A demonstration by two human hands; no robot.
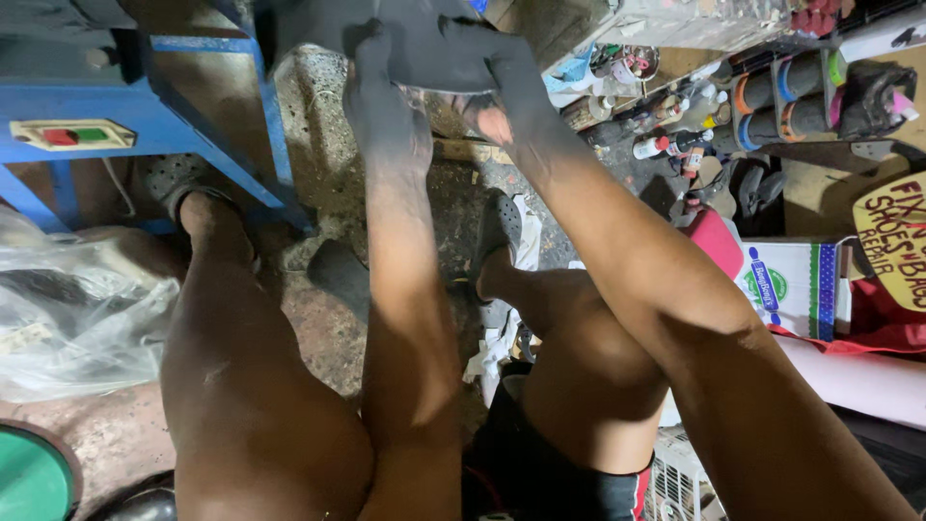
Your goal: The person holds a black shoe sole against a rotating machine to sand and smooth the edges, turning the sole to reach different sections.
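Up near the top of the view, both hands are closed on one dark, floppy piece of black material (424, 43), held out at arm's length. The left hand (386, 96), blackened with grime, grips the lower edge of the piece with its fingers (371, 48) curled up into it. The right hand (511, 92) pinches the same edge just beside it, its fingers (506, 63) wrapped over the material and a pale patch of palm showing underneath. The two hands sit near each other, not quite touching, and the piece hangs between and above them, its upper part cut off by the frame, so what exactly it is cannot be told.

Below the hands both forearms run back toward the viewer, over a rough, stained concrete floor (318, 164). Beneath the arms are the person's bare knees, and a foot in a dark perforated clog (497, 232) rests on the floor under the right hand. Another clog (174, 178) sits out to the left of the hands, by the leg of a blue metal frame (260, 106) that carries a switch box with a red and a green button (72, 135). Further left lies a crumpled clear plastic bag (77, 318). To the right of the hands, a cluttered shelf holds small bottles and tubes (666, 145) and dark rolls with coloured rims (781, 101). A white cardboard box (801, 285) stands lower right.
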